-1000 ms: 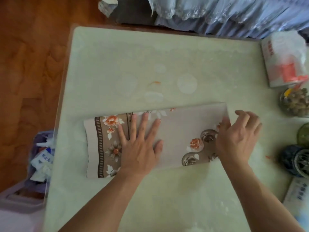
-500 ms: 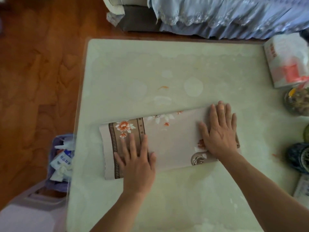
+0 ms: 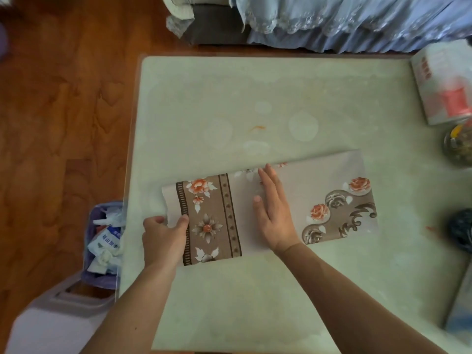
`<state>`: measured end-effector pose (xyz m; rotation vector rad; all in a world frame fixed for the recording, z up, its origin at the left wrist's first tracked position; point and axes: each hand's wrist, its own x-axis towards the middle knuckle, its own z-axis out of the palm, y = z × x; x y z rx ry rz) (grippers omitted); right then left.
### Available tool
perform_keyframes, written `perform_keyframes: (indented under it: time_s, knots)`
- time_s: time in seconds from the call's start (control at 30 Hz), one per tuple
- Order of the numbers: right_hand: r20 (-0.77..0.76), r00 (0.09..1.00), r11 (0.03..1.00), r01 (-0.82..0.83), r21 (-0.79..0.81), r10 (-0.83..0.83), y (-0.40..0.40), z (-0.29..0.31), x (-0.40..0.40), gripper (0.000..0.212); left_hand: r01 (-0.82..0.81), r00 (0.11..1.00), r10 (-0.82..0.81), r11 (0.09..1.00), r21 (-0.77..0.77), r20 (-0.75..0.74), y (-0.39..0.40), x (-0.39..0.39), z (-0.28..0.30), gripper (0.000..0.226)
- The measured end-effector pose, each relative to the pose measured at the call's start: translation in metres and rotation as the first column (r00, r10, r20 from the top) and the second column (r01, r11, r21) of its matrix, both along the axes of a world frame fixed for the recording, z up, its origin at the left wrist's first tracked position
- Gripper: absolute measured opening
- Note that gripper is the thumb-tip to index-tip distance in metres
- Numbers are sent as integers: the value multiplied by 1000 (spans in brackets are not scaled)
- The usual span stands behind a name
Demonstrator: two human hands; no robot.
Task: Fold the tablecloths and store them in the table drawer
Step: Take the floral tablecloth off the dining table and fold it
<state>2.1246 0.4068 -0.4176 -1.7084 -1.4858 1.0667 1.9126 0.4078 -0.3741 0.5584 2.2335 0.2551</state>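
Note:
A folded tablecloth (image 3: 329,185), beige and brown with orange flowers, lies as a long strip across the pale green table (image 3: 229,98). My left hand (image 3: 163,236) grips the strip's left end, thumb on top and fingers curled under the edge. My right hand (image 3: 274,213) lies flat on the middle of the strip, fingers straight and pointing away from me, pressing it down. The right end of the cloth lies uncovered on the table. No drawer shows in this view.
A tissue box (image 3: 444,83) stands at the table's far right, with a glass jar (image 3: 459,146) and a dark round object (image 3: 462,231) below it. A bin (image 3: 104,241) full of waste sits left of the table. Bedding (image 3: 344,19) hangs beyond the far edge.
My left hand has slid from the cloth's left part to its left end and taken hold of it. My right hand has moved from the right end to the middle.

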Motion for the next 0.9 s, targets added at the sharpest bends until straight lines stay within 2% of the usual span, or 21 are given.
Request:
perform_keyframes:
  time_s: [0.07, 0.17, 0.23, 0.33, 0.4, 0.47, 0.53, 0.6, 0.67, 0.73, 0.8, 0.9]
  knots:
    - [-37, 999, 1000, -16, -2, 16, -2, 2, -9, 54, 6, 999, -6, 1000, 5, 37, -2, -7, -4, 40]
    - [50, 998, 999, -45, 25, 43, -9, -4, -21, 53, 3, 995, -3, 1000, -2, 99, -5, -12, -2, 27]
    - [51, 999, 1000, -5, 10, 4, -8, -6, -25, 53, -3, 988, 6, 1000, -18, 157, -6, -15, -2, 20]
    - [-44, 998, 998, 50, -23, -51, -5, -1, -25, 52, 11, 973, -4, 999, -31, 230, -7, -22, 0, 10]
    - [-153, 974, 985, 158, -75, -168, -2, 2, -17, 51, 35, 965, -30, 999, -16, 261, -8, -22, 1, 7]
    - [-191, 949, 965, 227, -134, -250, 4, 3, -9, 52, 71, 954, -68, 997, 0, 291, -10, -20, 6, 10]
    - [-131, 970, 972, 187, -141, -206, 7, 2, -9, 53, 22, 939, -24, 1000, 10, 344, -10, -19, 15, 14]
    - [-81, 987, 977, 126, -175, -141, 7, 7, -14, 55, -113, 874, 95, 994, 9, 476, -6, -19, 32, 27]
    - [-98, 987, 960, 95, -262, -125, 12, 19, -11, 52, -153, 783, 82, 986, 64, 616, 0, -14, 53, 41]
    - [-197, 968, 921, 69, -384, -155, 17, 31, 2, 48, -94, 754, -45, 980, 176, 655, 4, 4, 74, 53]
    - [-359, 908, 865, 8, -502, -217, 20, 43, 15, 51, -82, 744, -129, 956, 281, 656, 5, 27, 91, 61]
    - [-502, 833, 808, -121, -576, -233, 26, 60, 29, 54, -108, 704, -198, 919, 379, 682, 8, 62, 107, 68]
